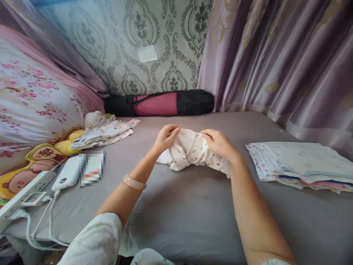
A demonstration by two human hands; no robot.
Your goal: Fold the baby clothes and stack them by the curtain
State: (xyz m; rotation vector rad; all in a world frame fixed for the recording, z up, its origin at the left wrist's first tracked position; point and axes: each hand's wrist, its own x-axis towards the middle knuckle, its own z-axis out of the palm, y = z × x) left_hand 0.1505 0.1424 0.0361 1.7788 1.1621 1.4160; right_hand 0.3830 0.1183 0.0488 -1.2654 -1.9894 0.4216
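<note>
A small white baby top with a tiny print is bunched up over the grey sheet, between my two hands. At its left upper edge my left hand pinches the cloth near the neckline; a pale bangle circles that wrist. My right hand grips the right upper edge, thumb and fingers closed on the fabric. The lower part of the top hangs in folds and seems to touch the sheet. Part of its right side is hidden behind my right hand and forearm.
Folded cloths are stacked at right. Printed clothes lie at back left, beside plush toys. A power strip, a white power bank and cables lie at left. A black and red bag lies along the wall.
</note>
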